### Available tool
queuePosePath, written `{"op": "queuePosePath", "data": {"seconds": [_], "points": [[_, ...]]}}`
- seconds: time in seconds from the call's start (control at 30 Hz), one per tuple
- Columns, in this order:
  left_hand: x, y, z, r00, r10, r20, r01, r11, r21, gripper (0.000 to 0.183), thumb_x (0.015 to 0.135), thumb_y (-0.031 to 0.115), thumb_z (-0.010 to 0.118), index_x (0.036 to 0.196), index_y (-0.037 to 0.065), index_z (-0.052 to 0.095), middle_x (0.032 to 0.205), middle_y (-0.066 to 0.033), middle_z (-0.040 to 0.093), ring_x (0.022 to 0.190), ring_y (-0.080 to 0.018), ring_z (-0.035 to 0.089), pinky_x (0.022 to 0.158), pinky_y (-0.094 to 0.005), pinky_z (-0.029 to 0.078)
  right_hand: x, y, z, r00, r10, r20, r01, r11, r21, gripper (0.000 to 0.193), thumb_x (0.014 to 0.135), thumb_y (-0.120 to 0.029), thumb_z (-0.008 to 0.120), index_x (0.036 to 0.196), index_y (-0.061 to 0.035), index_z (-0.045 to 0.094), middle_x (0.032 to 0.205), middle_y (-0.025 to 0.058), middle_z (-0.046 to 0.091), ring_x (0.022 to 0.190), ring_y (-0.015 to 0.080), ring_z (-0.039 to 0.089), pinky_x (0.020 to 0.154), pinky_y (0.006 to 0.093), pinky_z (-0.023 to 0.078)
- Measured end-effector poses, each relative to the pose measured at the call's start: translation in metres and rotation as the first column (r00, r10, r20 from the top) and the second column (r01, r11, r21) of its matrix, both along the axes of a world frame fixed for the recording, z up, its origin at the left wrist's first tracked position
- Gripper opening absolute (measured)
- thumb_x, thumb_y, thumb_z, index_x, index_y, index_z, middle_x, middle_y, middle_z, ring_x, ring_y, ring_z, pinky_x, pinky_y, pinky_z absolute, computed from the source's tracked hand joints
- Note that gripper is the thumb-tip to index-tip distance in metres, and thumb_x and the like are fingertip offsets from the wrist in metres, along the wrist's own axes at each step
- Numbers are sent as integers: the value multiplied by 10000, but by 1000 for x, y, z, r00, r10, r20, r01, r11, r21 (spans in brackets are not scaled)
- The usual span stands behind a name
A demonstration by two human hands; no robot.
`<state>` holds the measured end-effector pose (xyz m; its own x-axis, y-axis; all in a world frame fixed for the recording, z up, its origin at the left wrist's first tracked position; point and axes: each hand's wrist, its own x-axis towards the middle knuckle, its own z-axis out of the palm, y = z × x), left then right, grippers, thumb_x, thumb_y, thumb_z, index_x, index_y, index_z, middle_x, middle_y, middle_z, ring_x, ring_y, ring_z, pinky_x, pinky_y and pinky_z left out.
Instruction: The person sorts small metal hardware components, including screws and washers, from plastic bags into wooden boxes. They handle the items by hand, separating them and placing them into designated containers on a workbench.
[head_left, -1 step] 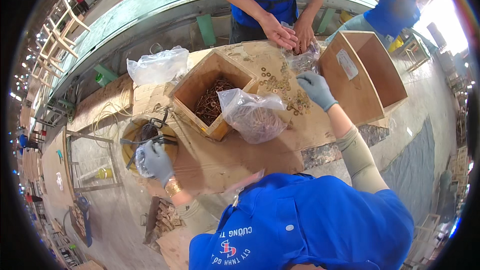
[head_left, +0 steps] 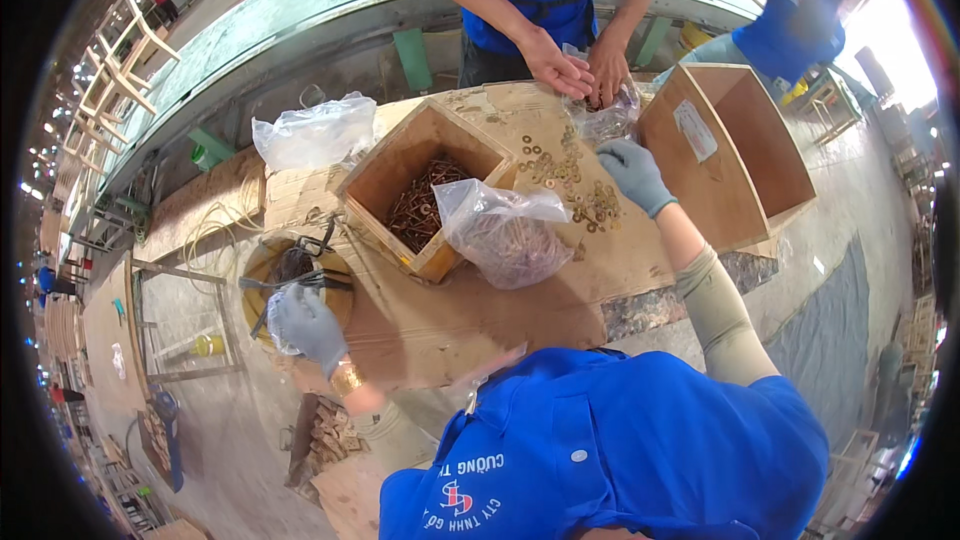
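Note:
My left hand point(head_left: 312, 325), in a grey glove, is closed on a crumpled clear plastic bag point(head_left: 279, 326) over the round yellowish container point(head_left: 342, 302) with dark straps. My right hand point(head_left: 638, 178), also gloved, hovers beside loose metal washers point(head_left: 560, 172) on the cardboard-covered table point(head_left: 470, 325). Its fingers are drawn together and bent; whatever lies under them is hidden. Between my hands stands a wooden box point(head_left: 370, 165) partly filled with reddish-brown screws point(head_left: 420, 208). A clear bag of small hardware point(head_left: 510, 245) leans against its right side.
Across the table, a co-worker's hands point(head_left: 580, 78) work at another clear bag point(head_left: 612, 122). An open wooden box point(head_left: 700, 155) stands at the right. An empty-looking plastic bag point(head_left: 318, 125) lies at the far left. A bin of wood pieces point(head_left: 328, 440) sits below the table.
My left hand has shifted slightly down and left with the plastic bag. My right hand has turned a little and moved slightly right.

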<state>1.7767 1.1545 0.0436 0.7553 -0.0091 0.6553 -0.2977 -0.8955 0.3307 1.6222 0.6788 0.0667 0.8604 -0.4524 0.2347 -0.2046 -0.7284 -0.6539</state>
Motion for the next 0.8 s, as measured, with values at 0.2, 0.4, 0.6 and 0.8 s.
{"op": "queuePosePath", "data": {"seconds": [0.2, 0.4, 0.6, 0.8], "points": [[-51, -51, 46, 989, -147, -14, 116, 831, -544, 169, 821, 57, 533, 948, -34, 597, 827, -122, 580, 757, -202, 542, 668, -304, 434, 41, -77, -43, 998, 60, 19, -48, 918, -394, 215, 834, -141, 469, 960, -33, 604, 923, 150, 622, 860, 354, 580, 768, 408, 459], [-118, -142, 69, -59, -973, -222, 361, 186, -914, 205, 793, 42, 541, 981, -21, 594, 856, -97, 595, 777, -186, 562, 704, -305, 448, 79, -107, -55, 802, -178, -571, -111, 894, -434, 263, 813, -149, 448, 1020, -89, 599, 1001, 155, 611, 929, 339, 580, 811, 422, 452], [-134, -289, -23, 168, -927, -336, 713, 349, -608, 229, 801, 55, 537, 1025, 9, 548, 921, -165, 572, 823, -317, 573, 732, -376, 460, 63, -112, -57, 810, -239, -535, -1, 912, -409, 245, 781, -165, 490, 984, -93, 606, 981, 181, 605, 929, 344, 583, 803, 430, 463], [-107, -385, -72, 350, -758, -550, 679, 610, -408, 226, 754, 54, 514, 973, 24, 558, 908, -196, 564, 851, -385, 547, 715, -431, 451, -8, -51, -75, 740, 121, -661, -256, 960, -111, 269, 709, -184, 602, 963, -98, 582, 1086, 180, 530, 912, 359, 572, 806, 427, 473]]}}
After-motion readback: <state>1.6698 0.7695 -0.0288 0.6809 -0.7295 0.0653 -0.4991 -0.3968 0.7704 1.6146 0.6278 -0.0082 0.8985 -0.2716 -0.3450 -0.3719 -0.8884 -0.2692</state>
